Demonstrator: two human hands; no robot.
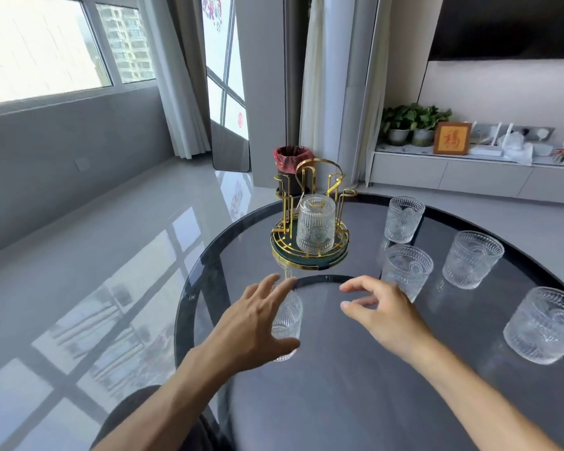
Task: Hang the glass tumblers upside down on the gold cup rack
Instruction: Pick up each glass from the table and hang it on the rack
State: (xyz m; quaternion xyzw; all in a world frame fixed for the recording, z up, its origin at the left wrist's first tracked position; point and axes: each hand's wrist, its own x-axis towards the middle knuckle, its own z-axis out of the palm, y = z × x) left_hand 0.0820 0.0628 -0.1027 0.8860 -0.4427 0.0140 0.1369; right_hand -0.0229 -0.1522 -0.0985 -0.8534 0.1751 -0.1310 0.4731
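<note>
One tumbler (316,226) is already hung inverted on the gold rack (310,219); five stay on the glass table (355,369). Left hand (258,320) is spread beside the nearest glass (287,320), right hand (381,307) open, nothing gripped. Ribbed glass could be slipped or knocked over if grasped loosely.

Both bare arms are stretched forward. The left hand (258,317) is held open, with its fingers spread wide and its thumb pointed toward the right hand (381,307). The right hand is held just beside it, palm down, fingers loosely curled and apart. The two hands are not touching. Nothing is gripped by the right hand.
</note>
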